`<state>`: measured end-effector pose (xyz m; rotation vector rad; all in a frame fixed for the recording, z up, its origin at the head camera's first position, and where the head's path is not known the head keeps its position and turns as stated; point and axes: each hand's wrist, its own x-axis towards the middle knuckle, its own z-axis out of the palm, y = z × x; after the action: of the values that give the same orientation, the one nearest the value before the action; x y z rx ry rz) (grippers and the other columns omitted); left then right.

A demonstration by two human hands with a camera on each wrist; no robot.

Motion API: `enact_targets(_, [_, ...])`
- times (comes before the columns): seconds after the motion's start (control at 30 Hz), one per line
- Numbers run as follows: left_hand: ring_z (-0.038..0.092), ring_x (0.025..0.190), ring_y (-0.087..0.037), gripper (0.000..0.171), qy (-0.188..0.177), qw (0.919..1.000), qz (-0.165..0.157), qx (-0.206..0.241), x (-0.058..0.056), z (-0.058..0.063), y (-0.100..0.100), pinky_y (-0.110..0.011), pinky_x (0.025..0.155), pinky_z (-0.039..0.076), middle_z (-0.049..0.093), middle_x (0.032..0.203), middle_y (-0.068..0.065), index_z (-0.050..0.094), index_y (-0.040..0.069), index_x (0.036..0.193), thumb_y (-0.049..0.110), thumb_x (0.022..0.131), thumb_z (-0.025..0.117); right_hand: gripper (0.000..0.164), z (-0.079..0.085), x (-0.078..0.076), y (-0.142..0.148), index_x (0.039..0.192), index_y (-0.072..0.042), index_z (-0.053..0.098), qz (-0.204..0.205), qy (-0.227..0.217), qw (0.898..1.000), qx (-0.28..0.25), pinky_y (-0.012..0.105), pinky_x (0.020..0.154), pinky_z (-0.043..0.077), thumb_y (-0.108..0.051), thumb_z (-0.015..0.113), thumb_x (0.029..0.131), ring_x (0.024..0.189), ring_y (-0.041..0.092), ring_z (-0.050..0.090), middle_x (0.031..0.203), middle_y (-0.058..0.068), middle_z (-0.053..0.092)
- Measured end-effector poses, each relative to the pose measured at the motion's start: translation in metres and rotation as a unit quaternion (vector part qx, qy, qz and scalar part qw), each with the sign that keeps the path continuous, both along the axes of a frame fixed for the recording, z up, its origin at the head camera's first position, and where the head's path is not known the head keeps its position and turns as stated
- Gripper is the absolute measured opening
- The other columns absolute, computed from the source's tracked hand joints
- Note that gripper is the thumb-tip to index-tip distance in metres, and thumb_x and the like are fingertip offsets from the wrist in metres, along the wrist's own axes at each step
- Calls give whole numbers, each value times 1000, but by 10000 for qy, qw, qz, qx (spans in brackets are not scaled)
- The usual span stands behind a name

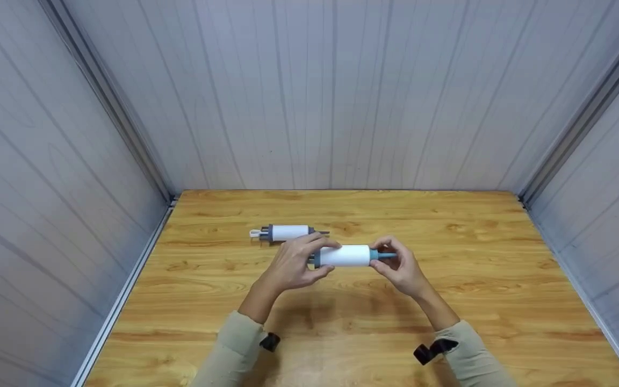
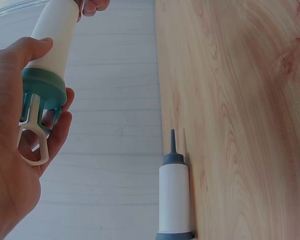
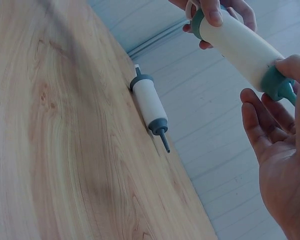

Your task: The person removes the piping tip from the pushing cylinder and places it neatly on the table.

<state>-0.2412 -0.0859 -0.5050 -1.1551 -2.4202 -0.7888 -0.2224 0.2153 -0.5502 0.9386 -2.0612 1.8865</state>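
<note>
Both hands hold a decorating syringe [image 1: 346,256] with a white barrel, teal end caps and a teal nozzle, raised above the table. My left hand [image 1: 296,262] grips the barrel's plunger end; in the left wrist view a pale looped plunger handle [image 2: 35,145] shows beside the palm. At the other end, my right hand [image 1: 402,269] pinches the teal nozzle cap [image 3: 276,82] between thumb and fingers. A second syringe [image 1: 289,233] with a white barrel and dark grey caps lies on the table behind my left hand, its nozzle pointing right.
The wood-grain table [image 1: 476,242] is enclosed by pale panel walls [image 1: 309,97] at the back and both sides. Metal strips [image 1: 127,290] run along the side edges. A black device [image 1: 432,352] is at the right wrist, another [image 1: 270,342] at the left.
</note>
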Motion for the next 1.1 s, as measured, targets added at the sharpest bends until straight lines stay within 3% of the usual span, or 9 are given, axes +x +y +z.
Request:
enact_targets(0.23, [72, 85, -21, 36, 27, 10000, -44, 49, 0, 2, 0, -34, 72, 60, 82, 127, -7, 78, 20, 133, 32, 99, 86, 32, 1, -1, 0, 130, 19, 54, 140, -85, 9998, -102, 23, 89, 67, 19, 62, 99, 109, 6, 75, 127, -7, 68])
enact_targets(0.57, [74, 87, -22, 36, 75, 10000, -49, 8, 0, 3, 0, -37, 74, 62, 82, 126, -7, 78, 21, 132, 33, 99, 86, 21, 2, -1, 0, 127, 19, 54, 141, -459, 9988, -91, 26, 81, 68, 12, 57, 107, 89, 6, 77, 111, -9, 72])
enact_targets(1.1, [75, 89, -23, 38, -17, 10000, 1, -20, 1, -1, 0, -38, 75, 63, 82, 127, -7, 78, 20, 133, 32, 99, 87, 22, 0, 0, 0, 129, 20, 54, 185, -639, 9977, -118, 23, 83, 68, 11, 58, 109, 93, 5, 76, 114, -10, 73])
